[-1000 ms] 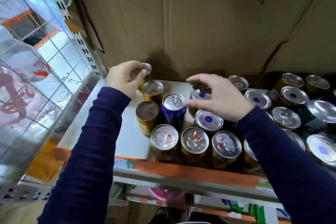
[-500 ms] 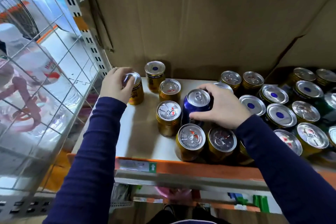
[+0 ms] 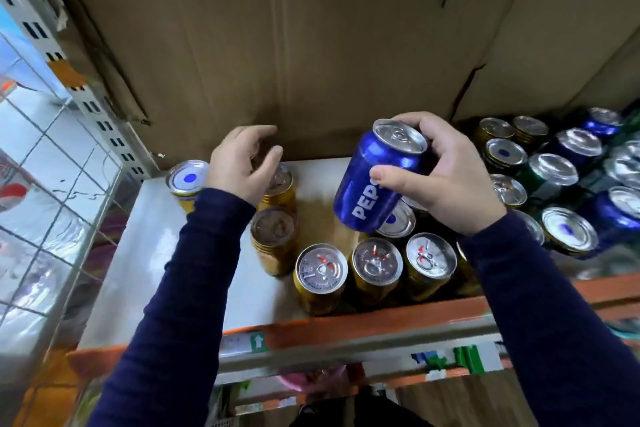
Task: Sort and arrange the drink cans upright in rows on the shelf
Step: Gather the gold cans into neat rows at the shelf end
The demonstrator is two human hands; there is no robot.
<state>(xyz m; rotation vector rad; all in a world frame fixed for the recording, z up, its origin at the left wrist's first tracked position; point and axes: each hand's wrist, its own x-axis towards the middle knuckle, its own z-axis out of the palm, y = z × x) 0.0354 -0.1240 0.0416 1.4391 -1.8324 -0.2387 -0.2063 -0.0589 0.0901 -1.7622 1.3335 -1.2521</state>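
On my feed the right hand (image 3: 446, 180) grips the blue Pepsi can (image 3: 374, 180), thumb across its side and fingers curled over its rim. The can is in the air above the shelf (image 3: 166, 246), tilted with its lid toward the upper right and its base toward the lower left, over a blue-dot lid (image 3: 398, 222) that stands behind the front row. The left hand (image 3: 242, 163) hovers near the back left of the shelf with fingers loosely curled and nothing held between them, just above the rear gold can (image 3: 282, 189); I cannot tell whether it touches that lid. Just left of that hand stands a blue-dot gold can (image 3: 187, 177), upright in the back corner. In front of the rear gold can, nearly touching it, stands a middle gold can (image 3: 273, 239). Along the orange front rail (image 3: 346, 326) I see 3 front gold cans (image 3: 376, 262) upright, side by side. To the right a mixed cluster (image 3: 554, 184) of blue, green and gold cans is packed close, all upright as far as I can see. A cardboard sheet (image 3: 277, 62) backs the shelf, and a wire mesh panel (image 3: 45, 184) closes its left side.
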